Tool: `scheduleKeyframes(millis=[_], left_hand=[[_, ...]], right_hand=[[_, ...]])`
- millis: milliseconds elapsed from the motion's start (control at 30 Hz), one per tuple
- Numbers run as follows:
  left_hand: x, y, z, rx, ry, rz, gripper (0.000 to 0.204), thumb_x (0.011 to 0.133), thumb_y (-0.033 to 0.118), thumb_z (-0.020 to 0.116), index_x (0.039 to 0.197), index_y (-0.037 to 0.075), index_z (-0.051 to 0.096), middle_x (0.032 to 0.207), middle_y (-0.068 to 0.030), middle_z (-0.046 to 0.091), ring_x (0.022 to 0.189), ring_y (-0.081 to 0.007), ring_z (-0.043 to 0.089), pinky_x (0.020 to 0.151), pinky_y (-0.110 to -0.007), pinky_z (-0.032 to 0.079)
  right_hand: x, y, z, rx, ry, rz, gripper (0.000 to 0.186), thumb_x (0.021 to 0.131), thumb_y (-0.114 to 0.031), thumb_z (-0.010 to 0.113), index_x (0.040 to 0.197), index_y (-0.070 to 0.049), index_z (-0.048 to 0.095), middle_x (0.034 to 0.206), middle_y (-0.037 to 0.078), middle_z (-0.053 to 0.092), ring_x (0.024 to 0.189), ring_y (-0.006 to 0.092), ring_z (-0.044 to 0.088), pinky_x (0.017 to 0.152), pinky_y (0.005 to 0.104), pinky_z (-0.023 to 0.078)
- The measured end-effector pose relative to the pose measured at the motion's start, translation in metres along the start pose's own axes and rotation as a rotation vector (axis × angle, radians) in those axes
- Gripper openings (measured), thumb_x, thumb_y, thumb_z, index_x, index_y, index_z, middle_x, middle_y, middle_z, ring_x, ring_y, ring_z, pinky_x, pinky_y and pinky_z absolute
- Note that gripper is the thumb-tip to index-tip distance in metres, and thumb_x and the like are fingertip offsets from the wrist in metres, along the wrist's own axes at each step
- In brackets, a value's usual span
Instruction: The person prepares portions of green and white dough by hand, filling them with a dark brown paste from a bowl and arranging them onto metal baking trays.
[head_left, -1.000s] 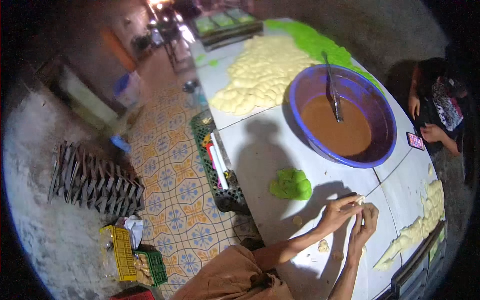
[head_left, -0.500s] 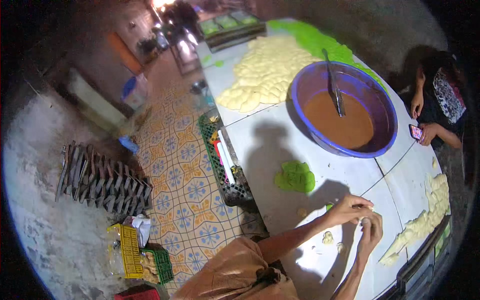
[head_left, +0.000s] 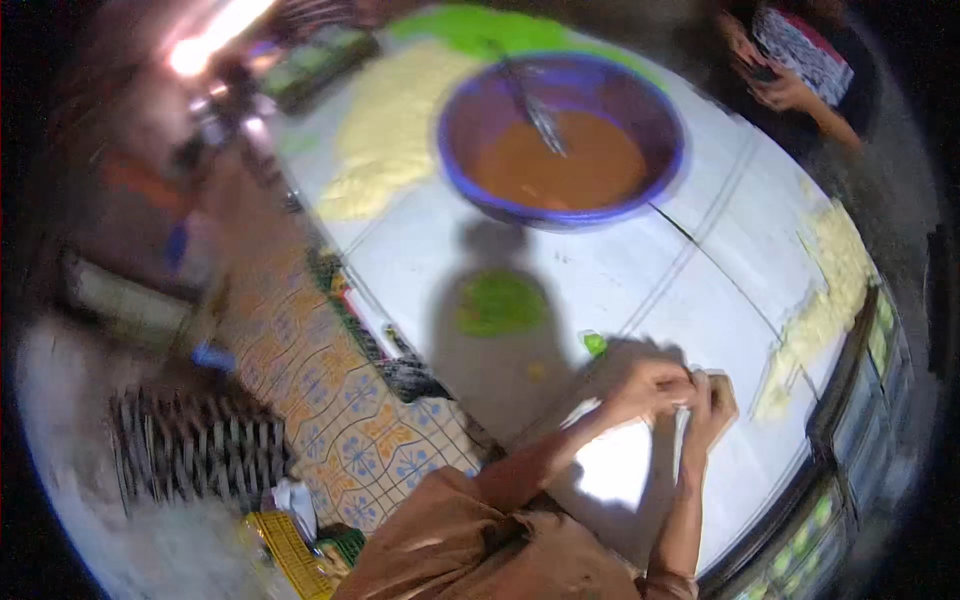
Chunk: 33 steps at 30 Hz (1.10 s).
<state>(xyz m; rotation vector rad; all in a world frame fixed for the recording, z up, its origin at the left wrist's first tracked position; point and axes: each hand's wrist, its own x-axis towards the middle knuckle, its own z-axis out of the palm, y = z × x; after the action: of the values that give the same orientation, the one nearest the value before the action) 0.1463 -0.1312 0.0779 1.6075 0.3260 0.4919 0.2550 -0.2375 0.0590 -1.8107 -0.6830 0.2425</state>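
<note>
My left hand (head_left: 648, 388) and my right hand (head_left: 711, 410) meet above the white table (head_left: 640, 250), fingertips pinched together. Whatever lies between the fingers is too small and blurred to make out. Just beyond my left hand is a small bright green piece (head_left: 594, 343) that looks like dough. Farther left, a flat green dough patch (head_left: 502, 303) lies in the shadow of my head. A strong glare (head_left: 614, 462) whitens the tabletop below my hands and hides any detail there.
A purple basin (head_left: 565, 216) of brown liquid (head_left: 585, 165) holds a metal utensil (head_left: 542, 125). Pale dough pieces (head_left: 390, 130) spread at far left, with more pale dough (head_left: 825, 295) along the right edge. Racks (head_left: 845, 470) stand at lower right. A person's hands (head_left: 780, 90) are at far right.
The view has swung, so the table and basin sit higher and farther left. My hands remain together at the fingertips. Small pale pieces near them are now lost in glare.
</note>
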Motion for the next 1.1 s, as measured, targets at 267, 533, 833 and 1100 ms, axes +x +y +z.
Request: scheduleKeyframes(millis=[267,533,833,1100], left_hand=[[-0.016,-0.042,0.018,-0.195,-0.017,-0.421,0.033,0.098,0.019,0.056,0.124,-0.002,0.060,0.108,-0.0153,0.065,0.091,-0.0204,0.068,0.073,-0.028,0.058],[0.008,-0.070,0.053,0.249,0.135,-0.166,0.036,0.090,0.023,0.069,0.120,0.003,0.063,0.109,-0.0151,0.069,0.077,-0.0224,0.069,0.067,-0.033,0.053],[0.046,-0.064,0.066,0.644,-0.016,-0.026,0.025,0.086,0.017,0.067,0.108,0.005,0.068,0.096,-0.0144,0.070,0.091,-0.0309,0.067,0.079,-0.039,0.052],[0.008,-0.049,0.037,0.506,0.057,0.050,0.045,0.085,0.019,0.070,0.127,0.010,0.057,0.099,-0.0158,0.069,0.077,-0.0307,0.068,0.068,-0.041,0.053]], right_hand=[[-0.040,0.027,-0.039,-0.125,-0.331,-0.376,0.035,0.084,-0.010,0.073,0.118,-0.003,0.064,0.109,0.018,0.065,0.103,0.0223,0.063,0.082,0.0343,0.053],[-0.001,0.025,-0.080,0.348,0.015,0.373,0.030,0.089,-0.016,0.070,0.110,0.002,0.061,0.093,0.004,0.063,0.084,0.0098,0.057,0.077,0.0258,0.047],[0.067,0.070,-0.050,-0.495,-0.160,-0.113,0.026,0.094,-0.021,0.057,0.113,-0.009,0.068,0.114,0.017,0.061,0.095,0.0376,0.063,0.082,0.0423,0.050],[0.063,0.056,-0.050,-0.365,0.059,-0.104,0.026,0.097,-0.019,0.054,0.116,-0.004,0.064,0.106,0.014,0.066,0.088,0.0246,0.065,0.074,0.0363,0.051]])
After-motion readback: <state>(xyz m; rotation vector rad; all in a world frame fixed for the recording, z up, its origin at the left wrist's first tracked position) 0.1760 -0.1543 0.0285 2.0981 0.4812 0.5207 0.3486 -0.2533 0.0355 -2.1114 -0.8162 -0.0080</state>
